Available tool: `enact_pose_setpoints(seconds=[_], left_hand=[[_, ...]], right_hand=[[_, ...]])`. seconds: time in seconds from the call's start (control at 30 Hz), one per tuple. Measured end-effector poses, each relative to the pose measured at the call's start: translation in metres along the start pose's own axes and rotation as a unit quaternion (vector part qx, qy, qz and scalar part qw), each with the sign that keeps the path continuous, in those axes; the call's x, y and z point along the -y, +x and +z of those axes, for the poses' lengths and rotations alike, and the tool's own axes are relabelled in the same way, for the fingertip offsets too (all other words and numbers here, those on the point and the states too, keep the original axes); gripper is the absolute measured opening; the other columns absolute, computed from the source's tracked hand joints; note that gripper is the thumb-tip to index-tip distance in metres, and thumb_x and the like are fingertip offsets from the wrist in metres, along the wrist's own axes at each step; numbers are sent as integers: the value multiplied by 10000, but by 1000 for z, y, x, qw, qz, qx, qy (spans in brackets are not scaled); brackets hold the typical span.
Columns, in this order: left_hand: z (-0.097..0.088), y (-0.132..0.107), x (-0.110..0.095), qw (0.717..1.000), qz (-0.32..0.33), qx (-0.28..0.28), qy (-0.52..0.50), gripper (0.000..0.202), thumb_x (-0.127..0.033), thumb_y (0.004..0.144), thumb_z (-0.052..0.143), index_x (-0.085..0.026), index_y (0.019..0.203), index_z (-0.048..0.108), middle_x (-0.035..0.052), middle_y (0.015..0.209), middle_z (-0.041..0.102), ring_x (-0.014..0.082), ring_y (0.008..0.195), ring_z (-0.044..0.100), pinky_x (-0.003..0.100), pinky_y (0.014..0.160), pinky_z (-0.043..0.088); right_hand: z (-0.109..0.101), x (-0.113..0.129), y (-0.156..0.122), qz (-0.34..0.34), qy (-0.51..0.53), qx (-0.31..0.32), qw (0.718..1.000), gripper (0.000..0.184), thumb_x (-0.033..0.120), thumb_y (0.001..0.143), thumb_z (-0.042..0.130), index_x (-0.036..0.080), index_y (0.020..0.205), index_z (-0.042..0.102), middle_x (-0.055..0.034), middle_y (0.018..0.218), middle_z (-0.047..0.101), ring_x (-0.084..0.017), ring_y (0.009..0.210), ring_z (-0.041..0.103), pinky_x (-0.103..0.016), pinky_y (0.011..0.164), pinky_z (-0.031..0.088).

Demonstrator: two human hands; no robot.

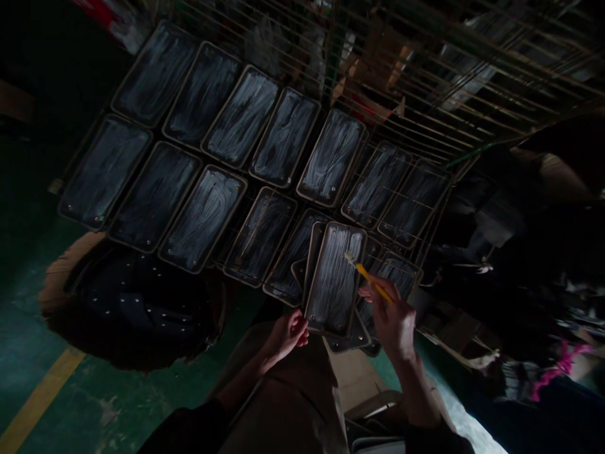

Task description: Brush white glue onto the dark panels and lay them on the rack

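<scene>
Yellow-handled and pale-tipped, a brush (375,282) is resting its bristles on the streaked face of a dark panel (334,277) in this head view. You are pinching the handle in the grip of your right hand (394,315), apparently so the tip can be meeting the surface at a slant. Your left hand (286,334) is curling at the panel's near left corner; its grip seems to be pinching the edge, probably to be steadying it. The panel is sitting in front of you, overlapping bare-edged dark pieces (347,342) beneath. Beyond, more whitish-streaked panels (241,116) are lying face up in two slanting rows, probably laid out so their wet-looking faces are staying apart. A wire rack (472,116) is standing behind them. To your left, a round container (54,293) is holding dark, studded pieces (135,309) on the green floor (184,384).
</scene>
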State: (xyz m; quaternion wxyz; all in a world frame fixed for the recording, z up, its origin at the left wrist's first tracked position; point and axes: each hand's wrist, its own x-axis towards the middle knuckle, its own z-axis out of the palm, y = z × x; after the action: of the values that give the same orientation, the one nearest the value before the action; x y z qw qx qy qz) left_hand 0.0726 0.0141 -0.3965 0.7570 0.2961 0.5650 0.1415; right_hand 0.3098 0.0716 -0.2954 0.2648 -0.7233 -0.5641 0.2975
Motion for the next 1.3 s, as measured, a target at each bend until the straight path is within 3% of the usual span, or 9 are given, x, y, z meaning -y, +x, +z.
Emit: enact_pose_setpoints(seconds=[0.17,0.27,0.37,0.6,0.77,0.9,1.0,1.13,1.3], left_hand=[[2,1,1,1000,-3,-4,5,317,-465,842,582,-181,781,456,-11,626,604,102,485,610,185,437,453],[4,4,1,999,-31,-18,13,303,-451,838,583,-182,775,460,-8,614,611,114,473,621,190,424,458],[5,7,5,998,-50,-34,16,297,-444,834,579,-185,756,457,-5,589,617,127,452,623,201,411,467],[6,6,-1,998,-53,-42,0,328,-468,800,614,-189,740,452,0,576,620,134,451,624,209,416,470],[5,5,-5,998,-58,-34,-7,336,-475,793,613,-176,753,465,3,595,627,136,471,630,223,437,487],[1,6,-2,998,-59,-23,-12,345,-478,783,631,-169,783,477,0,604,629,131,473,631,218,440,489],[0,5,-2,998,-61,-20,-17,373,-499,768,650,-164,783,488,5,611,633,128,479,634,214,445,491],[-1,3,-2,998,-62,-13,-16,409,-531,754,663,-157,775,500,26,631,650,136,501,648,223,464,507],[-3,3,-3,998,-55,-7,-13,423,-547,761,652,-144,780,525,38,630,654,136,503,647,235,482,520]], right_hand=[[28,-7,57,-127,-37,5,991,239,258,978,465,234,1187,578,-34,1025,717,-156,903,700,-254,765,556],[42,-23,67,-172,-55,13,983,240,234,981,450,226,1173,593,-44,1035,710,-161,919,691,-271,778,551],[41,-40,63,-159,-84,0,984,239,247,977,463,231,1176,593,-40,1036,714,-163,890,696,-270,737,553],[34,-45,43,-74,-107,-69,989,238,244,972,474,206,1178,586,-49,967,728,-175,848,706,-266,699,548],[53,-26,1,-97,-79,6,992,274,196,960,458,226,1208,569,-46,988,712,-175,819,693,-292,719,550],[47,-2,-28,-65,6,84,994,256,219,972,445,243,1200,560,-33,971,710,-163,828,693,-276,723,556],[38,7,-25,-7,54,72,996,233,253,981,447,245,1185,560,-10,883,714,-144,790,702,-242,702,557],[41,3,-25,2,61,53,997,234,275,980,451,232,1179,565,-34,937,714,-156,827,704,-257,728,562],[49,8,-82,38,73,109,991,243,269,970,444,240,1173,573,-38,889,724,-175,745,709,-276,669,580]])
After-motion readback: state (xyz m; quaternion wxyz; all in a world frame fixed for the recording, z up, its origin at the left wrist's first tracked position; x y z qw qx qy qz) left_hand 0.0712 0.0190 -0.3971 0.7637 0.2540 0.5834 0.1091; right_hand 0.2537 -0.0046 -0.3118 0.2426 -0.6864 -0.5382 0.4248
